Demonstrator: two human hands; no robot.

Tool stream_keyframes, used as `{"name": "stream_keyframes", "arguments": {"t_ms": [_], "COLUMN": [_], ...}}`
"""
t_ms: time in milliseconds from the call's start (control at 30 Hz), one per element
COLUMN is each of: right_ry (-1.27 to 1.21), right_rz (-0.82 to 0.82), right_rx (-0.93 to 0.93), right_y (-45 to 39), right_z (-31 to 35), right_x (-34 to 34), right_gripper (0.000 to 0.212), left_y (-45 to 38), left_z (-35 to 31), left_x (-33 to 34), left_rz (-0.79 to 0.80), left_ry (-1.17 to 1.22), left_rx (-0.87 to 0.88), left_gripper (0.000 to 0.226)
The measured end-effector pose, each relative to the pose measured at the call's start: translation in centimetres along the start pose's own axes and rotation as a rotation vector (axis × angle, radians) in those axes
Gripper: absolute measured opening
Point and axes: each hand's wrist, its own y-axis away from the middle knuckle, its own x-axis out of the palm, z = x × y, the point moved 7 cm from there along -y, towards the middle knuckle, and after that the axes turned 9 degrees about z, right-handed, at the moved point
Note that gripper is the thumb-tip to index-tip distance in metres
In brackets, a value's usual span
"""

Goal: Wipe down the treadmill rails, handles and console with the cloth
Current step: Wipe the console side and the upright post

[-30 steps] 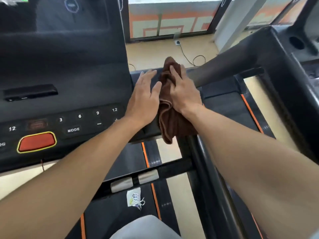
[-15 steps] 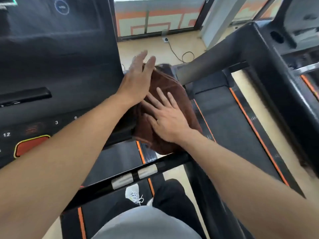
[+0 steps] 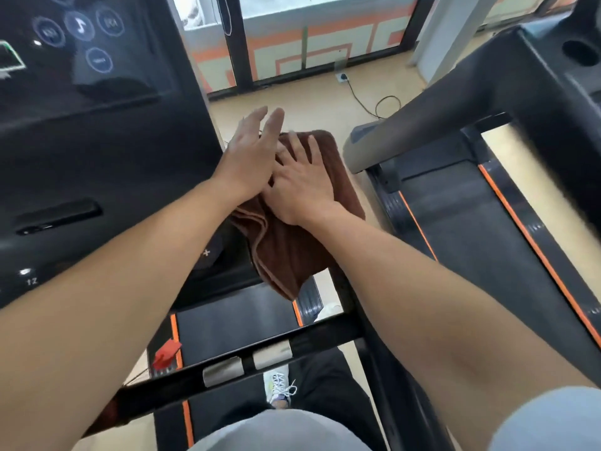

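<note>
The person is leaning over the treadmill's console with both arms stretched forward. The right hand is lying flat on the brown cloth, fingers straight and spread, pressing it down at the console's right edge. The cloth is folded in layers; its near end is hanging off the edge above the running belt, and its far end is reaching past the fingertips. The left hand is hovering with straight, loosely spread fingers, holding nothing; its heel is overlapping the right hand's thumb side, and whether it is touching the cloth cannot be told.

On the console, the screen is showing round icons, one with a music note; the others are too blurred to read. Lower down, a "12" and a "+" are legible. A crossbar with two silver pads is running below the arms, with a red clip beside it. A white laced shoe is standing on the belt. A neighbouring treadmill with orange stripes is sitting to the right.
</note>
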Motion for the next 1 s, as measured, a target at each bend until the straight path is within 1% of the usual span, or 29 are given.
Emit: {"name": "stream_keyframes", "arguments": {"t_ms": [100, 167, 233, 300, 400, 467, 533, 633, 700, 800, 833, 867, 933, 1000], "right_ry": [-0.114, -0.254, -0.378, -0.527, -0.727, -0.806, -0.857, -0.812, -0.726, -0.496, -0.368, -0.216, 0.034, 0.128], "right_rz": [0.006, 0.023, 0.026, 0.035, 0.060, 0.059, 0.056, 0.072, 0.084, 0.092, 0.052, -0.024, -0.136, -0.186], "right_rx": [0.117, 0.188, 0.240, 0.301, 0.354, 0.393, 0.423, 0.464, 0.520, 0.646, 0.671, 0.671, 0.618, 0.556], "right_y": [-2.3, -2.4, -1.2, 1.3, 7.0, 11.5, 15.9, 21.4, 23.1, 22.1, 21.0, 19.8, 17.6, 16.1], "right_z": [-2.7, -4.8, -6.6, -8.1, -8.3, -8.0, -7.5, -6.5, -6.2, -5.9, -5.6, -5.1, -3.7, -3.1], "right_x": [-1.7, -1.7, -0.9, 0.5, 2.3, 3.1, 3.9, 5.3, 6.1, 6.8, 6.7, 6.2, 5.7, 5.5], "right_gripper": [0.064, 0.064, 0.069, 0.081, 0.099, 0.105, 0.103, 0.113, 0.116, 0.117, 0.115, 0.111, 0.094, 0.074], "left_y": [-0.9, -1.1, -0.9, -0.6, -0.2, 0.6, 1.9, 3.9, 4.3, 4.1, 3.9, 3.6, 3.1, 3.0], "left_z": [-0.4, -0.5, -0.2, 0.3, 0.3, -0.3, -0.6, -0.2, 0.2, 0.6, 0.5, 0.3, 0.0, 0.2], "left_x": [0.0, 0.9, 2.4, 4.0, 6.5, 8.2, 10.2, 12.7, 13.2, 13.0, 12.8, 12.6, 12.2, 12.0], "left_rz": [-0.011, 0.030, 0.077, 0.127, 0.187, 0.214, 0.243, 0.285, 0.311, 0.367, 0.396, 0.430, 0.500, 0.546], "left_ry": [-0.044, -0.140, -0.255, -0.330, -0.394, -0.424, -0.457, -0.510, -0.531, -0.586, -0.596, -0.583, -0.521, -0.489], "left_rx": [-0.011, -0.008, 0.016, 0.053, 0.132, 0.208, 0.277, 0.348, 0.352, 0.329, 0.318, 0.299, 0.254, 0.234], "left_gripper": [0.056, 0.052, 0.053, 0.054, 0.056, 0.054, 0.054, 0.054, 0.056, 0.059, 0.060, 0.060, 0.059, 0.057]}}
